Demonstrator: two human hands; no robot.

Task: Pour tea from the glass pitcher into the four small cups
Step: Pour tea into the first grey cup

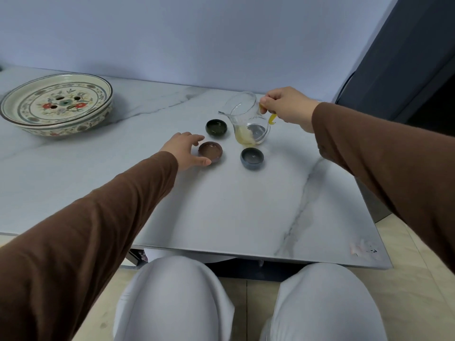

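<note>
While right hand pinches handle, pitcher tilts between cups — little tea left. Left hand spread, fingers around brown cup. Brown, grey cups look filled; dark green cup unclear; fourth cup not visible — task seemingly near end.

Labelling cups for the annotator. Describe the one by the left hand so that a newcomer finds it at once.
On the marble table, find the glass pitcher; three small cups show around it. The brown cup sits nearest the left hand, whose thumb touches it. The others are dark green and blue-grey.
</note>
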